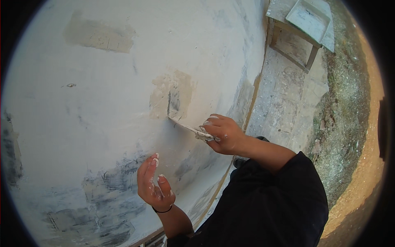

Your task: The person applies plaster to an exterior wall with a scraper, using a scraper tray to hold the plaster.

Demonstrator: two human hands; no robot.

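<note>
My right hand (222,133) grips a putty knife (185,125) smeared with pale paste, and the blade's far edge meets the wall (111,107) at a beige patch (181,82) with a dark, rough streak in it. My left hand (156,183) is lower and to the left, near the wall, with its fingers loosely bent and apart and nothing visible in them; white paste coats the fingertips and palm. Other grey and dark smudges mark the wall, mostly low on the left.
At upper right a stained wooden stand (312,55) carries a white tray (296,16). A narrow paved strip (288,99) runs along the wall's foot, bordered by mossy ground (345,99) and orange dirt (372,115). My dark shoe (238,162) shows near the wall's base.
</note>
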